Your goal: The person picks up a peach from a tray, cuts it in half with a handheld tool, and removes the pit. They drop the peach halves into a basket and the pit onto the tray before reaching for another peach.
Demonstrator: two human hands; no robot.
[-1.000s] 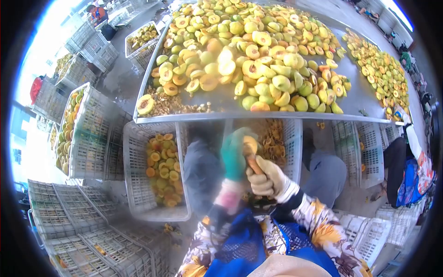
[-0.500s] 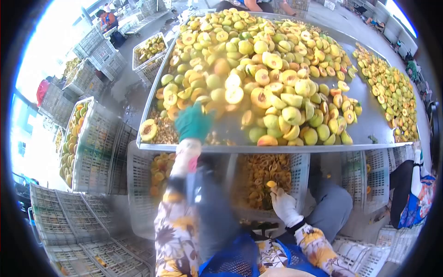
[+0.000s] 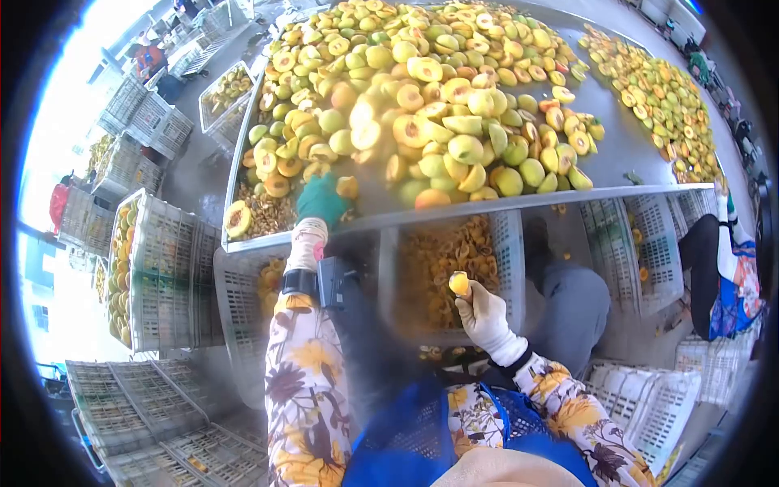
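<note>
My left hand [image 3: 320, 201], in a green glove, is over the near left edge of the metal table [image 3: 381, 217]. A peach half [image 3: 347, 187] shows at its thumb side and seems gripped; the fingers are partly hidden. Around it lie loose peach pits [image 3: 261, 213], one cut half [image 3: 238, 219] and a big heap of halved yellow-green peaches [image 3: 465, 149]. My right hand [image 3: 487, 316], white-gloved, is closed and raised in front of the table edge. From its fingertips sticks a small yellow-orange rounded piece [image 3: 459, 283], too small to tell its kind.
Below the table edge a crate [image 3: 510, 268] holds orange peach pieces [image 3: 454, 252], with another crate [image 3: 235, 300] to its left. Stacked crates [image 3: 166, 268] stand at left. A second peach heap [image 3: 649, 105] lies at right, near another person's sleeve [image 3: 725, 260].
My left hand has drawn back toward the near edge, with a peach half now beside its thumb. My right hand has risen with the yellow-orange piece. The view has tilted down.
</note>
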